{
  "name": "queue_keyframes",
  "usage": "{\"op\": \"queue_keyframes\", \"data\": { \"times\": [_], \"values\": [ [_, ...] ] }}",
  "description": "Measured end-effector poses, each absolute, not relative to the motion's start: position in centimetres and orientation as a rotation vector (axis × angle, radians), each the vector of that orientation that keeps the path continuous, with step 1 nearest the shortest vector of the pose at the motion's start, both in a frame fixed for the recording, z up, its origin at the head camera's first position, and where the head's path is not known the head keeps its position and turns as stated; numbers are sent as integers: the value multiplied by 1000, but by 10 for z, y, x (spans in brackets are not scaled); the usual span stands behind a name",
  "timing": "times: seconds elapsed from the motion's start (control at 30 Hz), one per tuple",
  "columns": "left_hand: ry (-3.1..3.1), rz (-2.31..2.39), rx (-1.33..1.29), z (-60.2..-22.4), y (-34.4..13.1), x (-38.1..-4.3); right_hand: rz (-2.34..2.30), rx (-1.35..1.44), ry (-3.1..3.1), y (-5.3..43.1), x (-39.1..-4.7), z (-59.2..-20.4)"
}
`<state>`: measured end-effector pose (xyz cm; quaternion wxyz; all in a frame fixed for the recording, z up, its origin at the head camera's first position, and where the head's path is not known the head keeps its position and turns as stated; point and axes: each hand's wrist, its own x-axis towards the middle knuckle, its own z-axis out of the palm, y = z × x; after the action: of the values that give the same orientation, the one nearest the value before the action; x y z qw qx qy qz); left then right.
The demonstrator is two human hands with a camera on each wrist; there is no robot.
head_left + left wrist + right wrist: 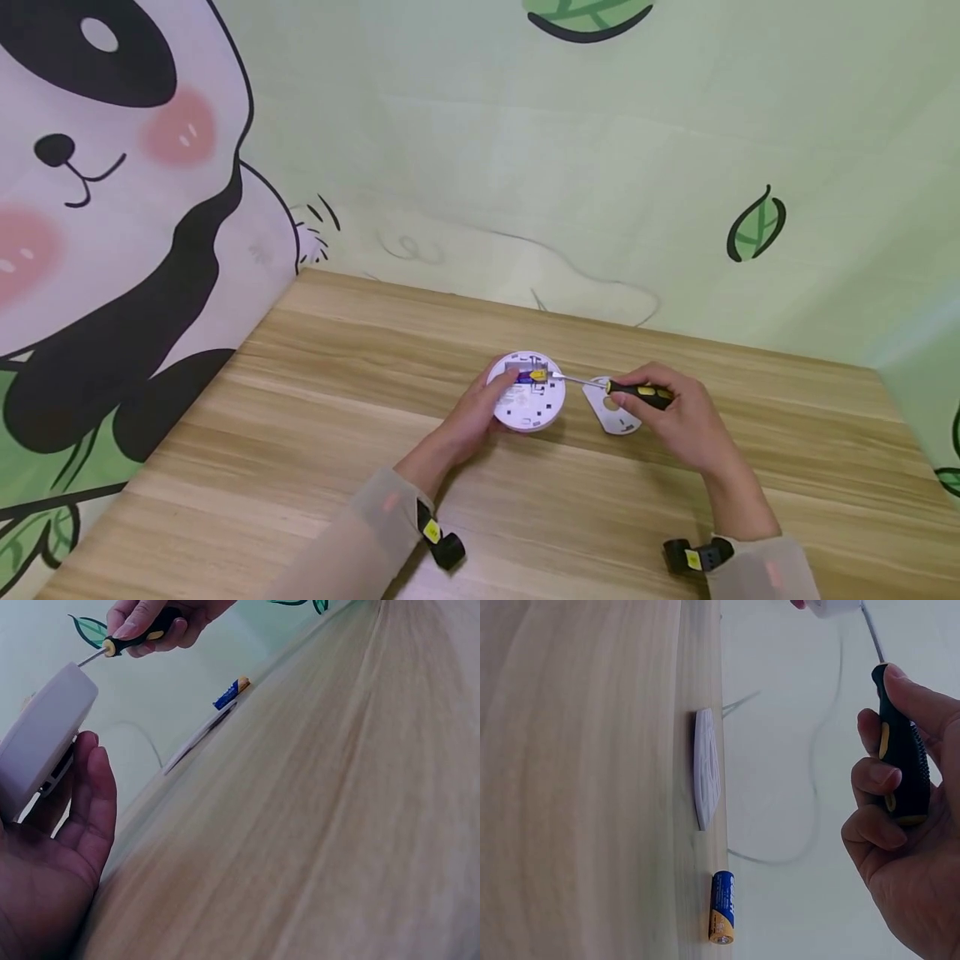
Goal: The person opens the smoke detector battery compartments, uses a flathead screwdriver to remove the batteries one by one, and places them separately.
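Note:
My left hand grips a round white smoke detector, raised above the table with its back facing up. Its thumb lies over the edge of the open battery slot, where a blue-and-yellow battery sits. A black-and-yellow screwdriver is held by the handle in my right hand. The metal shaft points left, and its tip meets the slot at the battery's right end. The left wrist view shows the detector edge-on, fingers behind it. In the right wrist view the fingers curl round the screwdriver handle.
A flat white mounting plate lies on the wooden table, partly below the screwdriver. Beyond it lies a loose blue-and-orange battery, hidden in the head view. A printed panda cloth hangs behind the table.

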<state>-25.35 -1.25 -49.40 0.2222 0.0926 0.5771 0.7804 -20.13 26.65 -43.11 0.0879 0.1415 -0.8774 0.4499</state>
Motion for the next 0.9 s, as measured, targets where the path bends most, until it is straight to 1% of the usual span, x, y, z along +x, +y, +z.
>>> {"op": "queue_keyframes", "data": {
  "times": [0.37, 0.9],
  "values": [
    [1592, 2149, 263, -495, -12, -252, 1359, 460, -2585, 264, -200, -433],
    [1726, 2098, 280, -495, -10, -252, 1237, 413, -2640, 273, -195, -419]
  ]
}}
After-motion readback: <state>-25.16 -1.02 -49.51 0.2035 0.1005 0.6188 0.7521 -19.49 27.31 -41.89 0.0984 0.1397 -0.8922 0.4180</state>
